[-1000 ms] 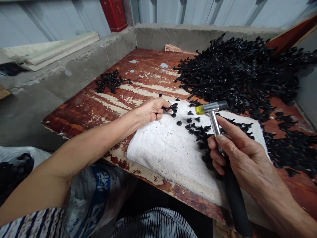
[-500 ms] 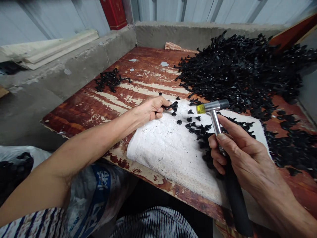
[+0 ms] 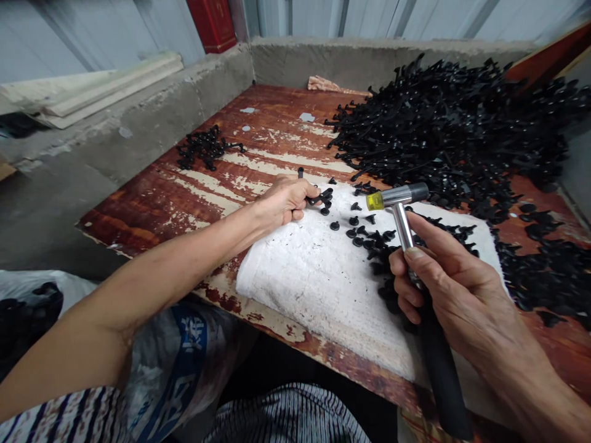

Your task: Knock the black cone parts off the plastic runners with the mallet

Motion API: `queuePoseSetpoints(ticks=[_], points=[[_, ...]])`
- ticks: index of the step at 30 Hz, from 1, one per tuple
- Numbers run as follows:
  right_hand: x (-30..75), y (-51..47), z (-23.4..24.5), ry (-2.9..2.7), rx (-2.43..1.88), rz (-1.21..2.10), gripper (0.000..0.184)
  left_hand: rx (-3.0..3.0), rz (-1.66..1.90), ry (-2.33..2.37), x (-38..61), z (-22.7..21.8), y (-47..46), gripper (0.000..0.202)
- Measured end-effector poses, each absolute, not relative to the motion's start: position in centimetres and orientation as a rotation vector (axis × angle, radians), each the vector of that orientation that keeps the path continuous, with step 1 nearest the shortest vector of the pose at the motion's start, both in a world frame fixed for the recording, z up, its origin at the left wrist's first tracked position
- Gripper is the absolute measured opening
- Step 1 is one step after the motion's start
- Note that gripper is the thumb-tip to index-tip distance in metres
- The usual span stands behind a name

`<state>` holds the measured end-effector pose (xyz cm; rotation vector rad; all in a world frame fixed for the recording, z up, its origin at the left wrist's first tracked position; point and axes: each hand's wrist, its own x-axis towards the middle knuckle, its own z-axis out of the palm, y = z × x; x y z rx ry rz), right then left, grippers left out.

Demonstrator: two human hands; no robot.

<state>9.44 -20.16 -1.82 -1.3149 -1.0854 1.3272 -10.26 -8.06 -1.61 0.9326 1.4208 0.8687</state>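
My left hand (image 3: 282,200) rests on the far left corner of a white foam pad (image 3: 318,289), its fingers pinched on a small black part (image 3: 318,199). My right hand (image 3: 443,283) is wrapped round the black grip of a small hammer (image 3: 402,209) with a steel shaft and a yellow-tipped head, held raised above the pad. Several loose black button-like pieces (image 3: 357,234) lie on the pad between the two hands.
A big heap of black parts (image 3: 452,135) covers the back right of the worn red board (image 3: 194,191). A small black pile (image 3: 205,147) lies at the back left. Concrete ledges border the board. A plastic bag (image 3: 184,363) sits by my lap.
Almost nothing has changed: the view shifted slightly, and both hands and the hammer keep their places.
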Motion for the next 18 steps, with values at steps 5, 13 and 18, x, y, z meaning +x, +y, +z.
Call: queuePoseSetpoints(ticks=[5, 13, 18], points=[[9.4, -19.8, -1.7, -1.188, -1.369, 1.318, 0.06, 1.014, 1.016, 1.454, -9.4, -0.8, -9.1, 0.023], [9.4, -17.4, -1.9, -2.111, -1.293, 0.599, 0.054, 0.995, 1.08, 1.405, -9.8, -3.2, -8.6, 0.023], [8.5, -16.3, -1.4, -2.22, -1.157, 0.329, 0.053, 1.019, 1.104, 1.36, -10.2, -4.4, -8.1, 0.026]])
